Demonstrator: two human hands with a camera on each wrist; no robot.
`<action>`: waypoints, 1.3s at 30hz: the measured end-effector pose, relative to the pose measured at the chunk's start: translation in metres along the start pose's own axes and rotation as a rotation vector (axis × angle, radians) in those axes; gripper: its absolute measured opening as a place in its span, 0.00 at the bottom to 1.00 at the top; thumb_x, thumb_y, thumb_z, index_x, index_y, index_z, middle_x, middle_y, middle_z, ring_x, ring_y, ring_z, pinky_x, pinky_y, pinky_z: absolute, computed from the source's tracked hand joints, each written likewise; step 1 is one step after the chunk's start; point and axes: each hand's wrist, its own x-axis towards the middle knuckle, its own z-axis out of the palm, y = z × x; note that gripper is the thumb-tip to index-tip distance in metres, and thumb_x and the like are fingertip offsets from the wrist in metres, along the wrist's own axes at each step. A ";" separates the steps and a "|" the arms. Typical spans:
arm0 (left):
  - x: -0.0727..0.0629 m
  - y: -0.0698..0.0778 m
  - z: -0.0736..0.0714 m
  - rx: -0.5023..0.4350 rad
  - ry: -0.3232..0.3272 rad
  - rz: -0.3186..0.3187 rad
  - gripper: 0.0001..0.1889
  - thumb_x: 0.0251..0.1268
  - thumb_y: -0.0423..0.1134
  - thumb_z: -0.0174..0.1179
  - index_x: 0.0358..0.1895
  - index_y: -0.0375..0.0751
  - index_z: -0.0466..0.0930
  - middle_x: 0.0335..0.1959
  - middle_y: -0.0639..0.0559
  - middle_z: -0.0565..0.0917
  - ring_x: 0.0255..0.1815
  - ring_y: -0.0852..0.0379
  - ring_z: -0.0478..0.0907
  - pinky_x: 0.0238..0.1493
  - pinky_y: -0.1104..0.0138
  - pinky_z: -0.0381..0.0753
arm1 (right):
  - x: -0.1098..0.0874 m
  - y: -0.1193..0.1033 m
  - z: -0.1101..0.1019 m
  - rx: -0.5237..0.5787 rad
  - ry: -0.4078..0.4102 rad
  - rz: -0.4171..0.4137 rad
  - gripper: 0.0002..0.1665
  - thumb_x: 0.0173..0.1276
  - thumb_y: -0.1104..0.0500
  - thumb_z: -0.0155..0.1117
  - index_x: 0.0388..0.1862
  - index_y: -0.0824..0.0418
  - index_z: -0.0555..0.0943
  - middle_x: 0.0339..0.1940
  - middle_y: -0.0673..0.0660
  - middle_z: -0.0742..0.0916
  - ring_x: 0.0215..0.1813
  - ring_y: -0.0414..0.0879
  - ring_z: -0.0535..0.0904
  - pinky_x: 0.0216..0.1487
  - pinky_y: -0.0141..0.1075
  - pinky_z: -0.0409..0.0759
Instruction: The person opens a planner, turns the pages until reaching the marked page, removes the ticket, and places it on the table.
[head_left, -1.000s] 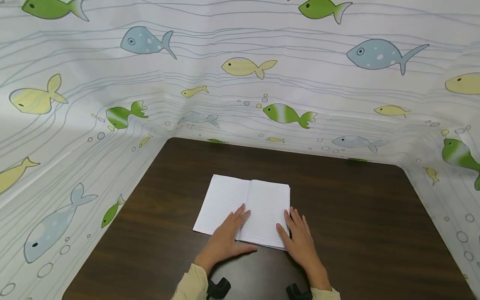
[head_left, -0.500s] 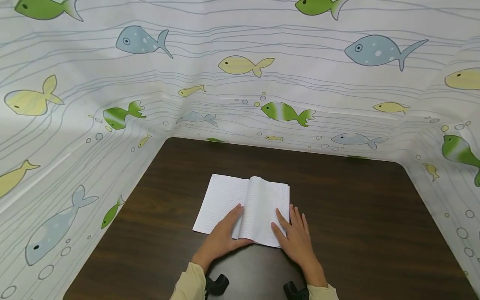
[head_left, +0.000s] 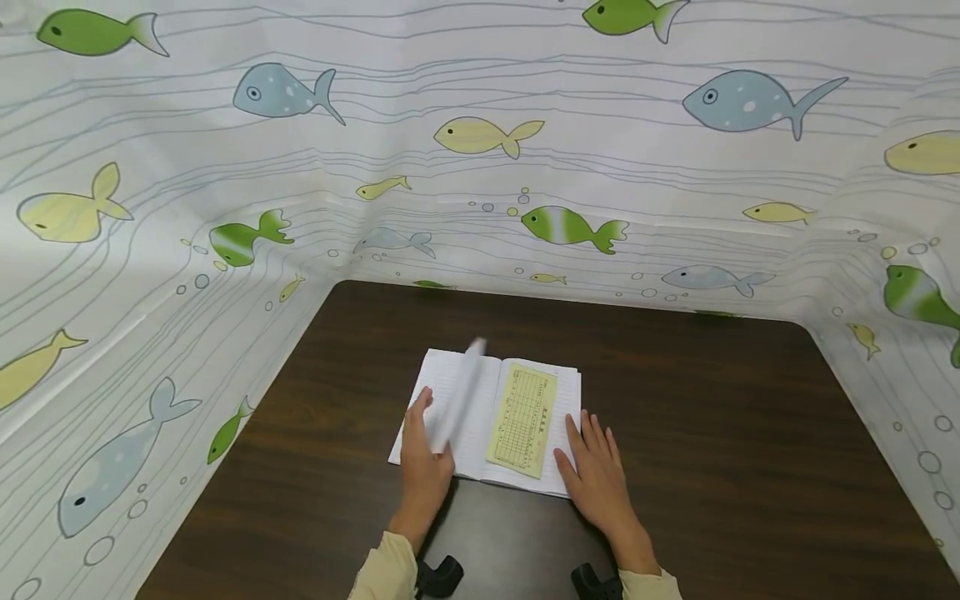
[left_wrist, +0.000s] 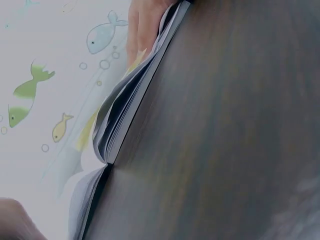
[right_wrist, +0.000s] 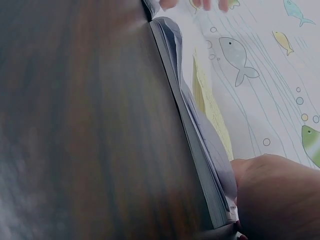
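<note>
A lined notebook (head_left: 480,446) lies open on the table. On its right page is a yellow printed slip (head_left: 522,421) with a grid; the right wrist view shows this yellow slip (right_wrist: 215,112) with some thickness. My left hand (head_left: 423,467) is over the left page, thumb and fingers spread apart, beside a lifted page (head_left: 459,396) that stands nearly edge-on and blurred. My right hand (head_left: 597,475) rests on the notebook's right edge with fingers extended. From the left wrist, the notebook's page edges (left_wrist: 127,110) show side-on, with the right hand (left_wrist: 147,25) beyond.
The dark wood-grain table (head_left: 712,442) extends around the notebook on all sides. A white sheet (head_left: 420,50) printed with fish surrounds its back and sides. Black wrist mounts (head_left: 441,577) sit below both sleeves.
My left hand has swung left from the notebook's middle as a page turned over leftward. The yellow slip has come into view on the right page. My right hand stays by the right edge.
</note>
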 end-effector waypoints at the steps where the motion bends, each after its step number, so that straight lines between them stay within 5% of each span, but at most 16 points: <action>1: 0.000 0.000 0.000 0.080 0.031 -0.001 0.46 0.44 0.08 0.58 0.74 0.34 0.67 0.69 0.32 0.71 0.71 0.37 0.68 0.79 0.60 0.56 | 0.000 0.000 0.000 -0.002 -0.002 0.004 0.37 0.81 0.50 0.56 0.80 0.69 0.64 0.81 0.72 0.62 0.83 0.67 0.52 0.80 0.62 0.45; 3: 0.000 0.000 0.001 0.192 0.040 0.019 0.43 0.42 0.07 0.55 0.70 0.34 0.72 0.70 0.33 0.71 0.73 0.35 0.66 0.80 0.49 0.54 | 0.000 0.000 -0.001 0.000 -0.003 0.008 0.37 0.81 0.50 0.56 0.80 0.69 0.64 0.81 0.72 0.62 0.83 0.67 0.52 0.80 0.62 0.44; 5: -0.001 0.001 0.002 0.208 -0.013 0.071 0.38 0.46 0.09 0.57 0.67 0.35 0.77 0.72 0.34 0.72 0.76 0.35 0.65 0.79 0.41 0.54 | 0.000 -0.001 -0.002 -0.002 -0.005 0.010 0.37 0.81 0.50 0.56 0.79 0.69 0.64 0.81 0.72 0.61 0.83 0.67 0.52 0.80 0.62 0.44; 8: -0.003 0.003 0.006 0.118 -0.196 0.132 0.29 0.63 0.21 0.63 0.69 0.38 0.77 0.75 0.39 0.72 0.77 0.40 0.65 0.79 0.46 0.58 | 0.000 -0.001 -0.003 0.001 -0.003 0.009 0.37 0.81 0.51 0.56 0.79 0.69 0.64 0.81 0.72 0.62 0.83 0.67 0.52 0.80 0.62 0.45; 10: -0.006 0.006 0.008 0.096 -0.375 0.156 0.26 0.73 0.36 0.63 0.73 0.40 0.74 0.77 0.42 0.69 0.79 0.44 0.63 0.80 0.50 0.57 | 0.000 -0.001 -0.003 0.002 0.000 0.007 0.36 0.81 0.51 0.56 0.79 0.69 0.65 0.81 0.72 0.62 0.83 0.67 0.52 0.80 0.62 0.45; 13: -0.007 0.010 0.010 0.173 -0.607 0.176 0.30 0.77 0.54 0.58 0.76 0.47 0.71 0.80 0.46 0.65 0.82 0.47 0.59 0.81 0.51 0.53 | 0.001 -0.001 -0.004 0.004 0.008 0.004 0.36 0.81 0.51 0.56 0.79 0.69 0.65 0.81 0.73 0.62 0.83 0.67 0.53 0.80 0.63 0.45; 16: -0.007 0.014 0.010 0.266 -0.730 0.190 0.33 0.75 0.62 0.55 0.76 0.52 0.72 0.81 0.48 0.63 0.83 0.50 0.55 0.82 0.51 0.52 | 0.001 0.001 -0.004 0.007 0.011 0.003 0.35 0.80 0.51 0.56 0.79 0.68 0.66 0.81 0.72 0.62 0.83 0.67 0.53 0.80 0.63 0.45; 24: -0.008 0.015 0.009 0.143 -0.708 0.153 0.25 0.73 0.53 0.63 0.69 0.50 0.81 0.77 0.46 0.70 0.80 0.50 0.62 0.80 0.54 0.58 | -0.001 0.003 -0.001 0.042 0.012 0.024 0.36 0.78 0.48 0.60 0.78 0.66 0.69 0.81 0.72 0.63 0.83 0.67 0.53 0.80 0.63 0.44; 33: -0.008 0.014 0.010 -0.004 -0.702 0.200 0.19 0.72 0.47 0.66 0.62 0.50 0.85 0.67 0.50 0.81 0.73 0.53 0.72 0.79 0.51 0.60 | 0.000 0.005 0.000 0.112 0.022 0.045 0.31 0.82 0.48 0.55 0.75 0.65 0.73 0.81 0.71 0.64 0.83 0.66 0.53 0.80 0.62 0.44; 39: -0.011 0.013 0.011 -0.030 -0.714 0.284 0.21 0.69 0.53 0.69 0.61 0.52 0.86 0.61 0.57 0.86 0.72 0.58 0.74 0.79 0.50 0.59 | 0.006 0.009 -0.003 0.272 0.056 0.102 0.17 0.77 0.48 0.64 0.44 0.62 0.85 0.77 0.70 0.70 0.81 0.66 0.58 0.81 0.63 0.43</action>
